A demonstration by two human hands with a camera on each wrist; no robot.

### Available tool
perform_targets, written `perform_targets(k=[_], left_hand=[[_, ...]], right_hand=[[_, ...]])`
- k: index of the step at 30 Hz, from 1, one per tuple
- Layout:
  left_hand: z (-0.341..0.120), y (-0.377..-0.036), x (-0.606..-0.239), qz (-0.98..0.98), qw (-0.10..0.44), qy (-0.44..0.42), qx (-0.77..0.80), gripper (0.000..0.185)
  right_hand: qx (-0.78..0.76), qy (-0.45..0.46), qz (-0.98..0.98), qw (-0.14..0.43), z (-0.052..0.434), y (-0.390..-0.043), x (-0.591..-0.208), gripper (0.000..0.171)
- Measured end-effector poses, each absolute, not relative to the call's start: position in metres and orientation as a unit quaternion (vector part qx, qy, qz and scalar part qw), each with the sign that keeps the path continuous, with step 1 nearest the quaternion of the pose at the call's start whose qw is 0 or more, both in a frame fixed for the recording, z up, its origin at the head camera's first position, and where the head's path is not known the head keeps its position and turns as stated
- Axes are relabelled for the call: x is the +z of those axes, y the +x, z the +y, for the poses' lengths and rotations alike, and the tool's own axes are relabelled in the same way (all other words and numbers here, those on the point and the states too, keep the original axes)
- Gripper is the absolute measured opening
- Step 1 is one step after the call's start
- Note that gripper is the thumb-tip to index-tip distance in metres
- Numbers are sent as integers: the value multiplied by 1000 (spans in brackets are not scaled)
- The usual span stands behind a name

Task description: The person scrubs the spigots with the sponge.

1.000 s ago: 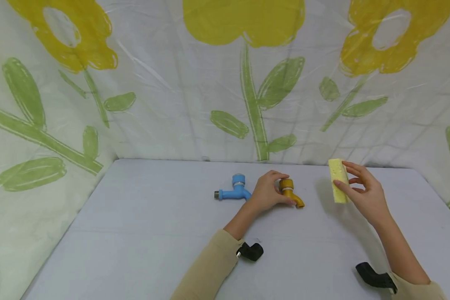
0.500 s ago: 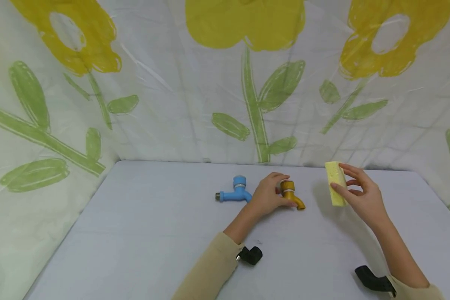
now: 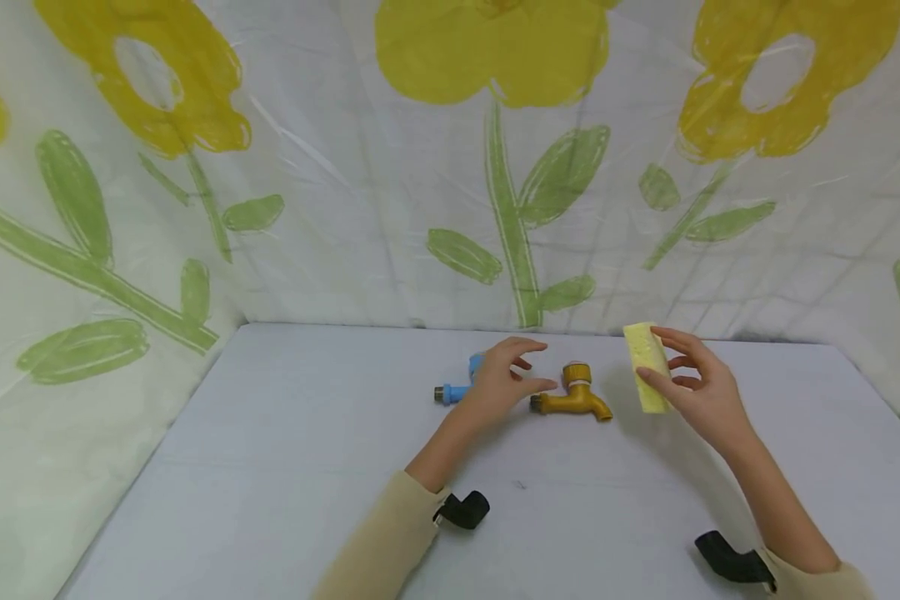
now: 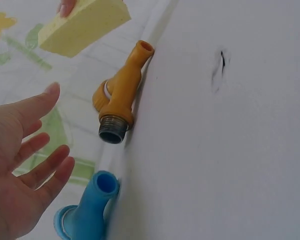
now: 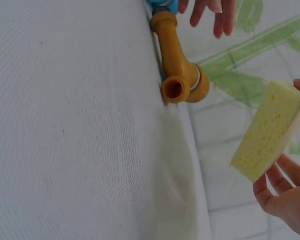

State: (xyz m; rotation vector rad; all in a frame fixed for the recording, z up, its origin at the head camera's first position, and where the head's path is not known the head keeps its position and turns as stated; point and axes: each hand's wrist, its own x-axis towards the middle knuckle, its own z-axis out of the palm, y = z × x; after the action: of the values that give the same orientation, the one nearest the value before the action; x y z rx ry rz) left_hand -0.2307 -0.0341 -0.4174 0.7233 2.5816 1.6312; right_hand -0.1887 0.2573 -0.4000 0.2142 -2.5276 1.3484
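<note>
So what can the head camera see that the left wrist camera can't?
Only the head view shows both forearms, the whole table and the flowered sheet behind it. Only the left wrist view looks into the yellow tap's threaded end and the blue tap's open spout. Both show the left hand open near the taps, and the sponge in the right hand's grip.

The yellow sponge [image 3: 647,367] looks porous and matt; the ochre tap [image 3: 574,396] and blue tap [image 4: 88,210] are smooth plastic with dull metal threads; the counter [image 3: 270,467] is matt, finely textured; the flowered backdrop sheet [image 3: 420,208] is glossy, creased plastic
</note>
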Motion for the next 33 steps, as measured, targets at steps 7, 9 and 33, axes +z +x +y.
perform_targets(k=[7,9,33], left_hand=[[-65,-226,-412,813,-47,219,537,47],[-74,-226,-413,815,-49,207,540,47],[-138,-216,-425,825,-8,121,552,43]], right_hand=[[462,95,-873,125,244,-192,-401,62],[464,99,-872,124,240,-192,-401,61],[507,129,-847,98,186,-205,-386,58]])
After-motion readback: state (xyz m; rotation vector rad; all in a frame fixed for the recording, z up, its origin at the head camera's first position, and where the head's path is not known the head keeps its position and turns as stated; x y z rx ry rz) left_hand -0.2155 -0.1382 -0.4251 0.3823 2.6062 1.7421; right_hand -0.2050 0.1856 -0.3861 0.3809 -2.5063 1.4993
